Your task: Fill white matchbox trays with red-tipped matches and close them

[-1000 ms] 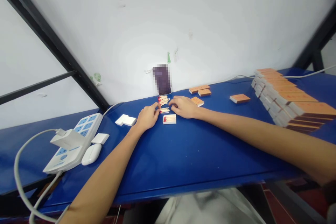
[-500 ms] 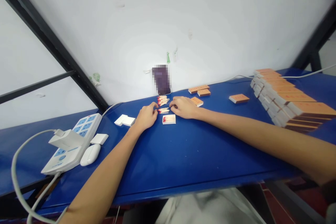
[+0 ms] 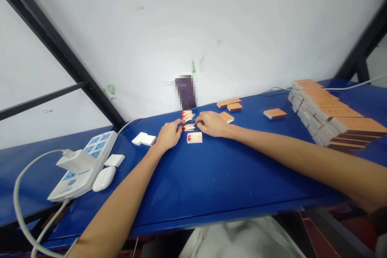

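A small bunch of matches (image 3: 189, 127) lies on the blue table between my two hands, red heads to the left. My left hand (image 3: 170, 134) has its fingers curled at the head end and touches the bunch. At the plain stick ends, my right hand (image 3: 211, 123) is bent with its fingertips against them. Just behind is a larger loose pile of matches (image 3: 188, 115). A white matchbox tray (image 3: 194, 140) with matches in it sits in front of the bunch. Part of the fingertips is hard to see.
Orange matchboxes (image 3: 229, 102) lie behind my right hand, with one more matchbox (image 3: 275, 113) farther right. A big stack of matchboxes (image 3: 338, 115) stands at the right. Left are white trays (image 3: 148, 140), a power strip (image 3: 99, 149) and a white earphone case (image 3: 104, 178). A phone (image 3: 186, 92) leans on the wall.
My left hand's fingertips have shifted slightly right against the matches, and the small bunch has moved a touch right. My right hand is almost still.
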A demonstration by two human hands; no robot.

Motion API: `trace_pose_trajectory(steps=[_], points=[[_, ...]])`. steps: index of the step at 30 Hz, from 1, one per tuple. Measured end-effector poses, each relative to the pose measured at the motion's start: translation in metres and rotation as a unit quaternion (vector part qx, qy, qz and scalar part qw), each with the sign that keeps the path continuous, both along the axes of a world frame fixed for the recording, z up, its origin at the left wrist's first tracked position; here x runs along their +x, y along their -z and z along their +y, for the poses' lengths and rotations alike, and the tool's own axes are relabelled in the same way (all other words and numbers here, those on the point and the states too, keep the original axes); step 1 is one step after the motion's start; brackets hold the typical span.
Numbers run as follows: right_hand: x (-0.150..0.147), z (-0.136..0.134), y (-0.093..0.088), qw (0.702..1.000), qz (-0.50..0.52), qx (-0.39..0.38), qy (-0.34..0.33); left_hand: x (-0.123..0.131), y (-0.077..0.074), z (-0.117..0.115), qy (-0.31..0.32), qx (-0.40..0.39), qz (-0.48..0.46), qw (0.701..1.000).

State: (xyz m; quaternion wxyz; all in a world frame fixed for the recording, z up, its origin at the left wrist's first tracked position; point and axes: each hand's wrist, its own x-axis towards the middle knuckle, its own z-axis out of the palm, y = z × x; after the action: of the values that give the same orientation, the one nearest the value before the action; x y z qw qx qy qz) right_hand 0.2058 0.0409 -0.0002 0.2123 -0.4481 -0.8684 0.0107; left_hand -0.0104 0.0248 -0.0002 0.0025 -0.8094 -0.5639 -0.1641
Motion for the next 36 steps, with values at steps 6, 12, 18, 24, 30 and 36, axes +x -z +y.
trace_pose_trajectory(steps=[6, 12, 18, 24, 30, 36], points=[[-0.0001, 0.0008, -0.0001, 1.000, -0.012, -0.016, -0.016, 0.0011, -0.0022, -0.0017, 0.003, -0.006, -0.001, 1.000], [0.0005, 0.0018, 0.0005, 0.999, -0.003, -0.014, -0.028, -0.0001, -0.0008, 0.0004, 0.006, -0.005, -0.006, 1.000], [0.0007, 0.0020, 0.0019, 0.999, 0.020, -0.010, -0.044, -0.0001, -0.0022, -0.0007, 0.011, -0.005, 0.000, 1.000], [0.0018, 0.0049, 0.0038, 0.997, 0.018, -0.010, -0.079, -0.0012, -0.0025, -0.0004, 0.020, -0.010, -0.003, 1.000], [0.0026, 0.0045, 0.0035, 0.991, 0.074, -0.008, -0.115, -0.0024, -0.0066, -0.0021, 0.042, -0.037, -0.029, 0.998], [0.0041, 0.0025, 0.0013, 0.982, 0.094, -0.032, -0.163, -0.0025, -0.0091, -0.0041, 0.063, -0.046, -0.029, 0.997]])
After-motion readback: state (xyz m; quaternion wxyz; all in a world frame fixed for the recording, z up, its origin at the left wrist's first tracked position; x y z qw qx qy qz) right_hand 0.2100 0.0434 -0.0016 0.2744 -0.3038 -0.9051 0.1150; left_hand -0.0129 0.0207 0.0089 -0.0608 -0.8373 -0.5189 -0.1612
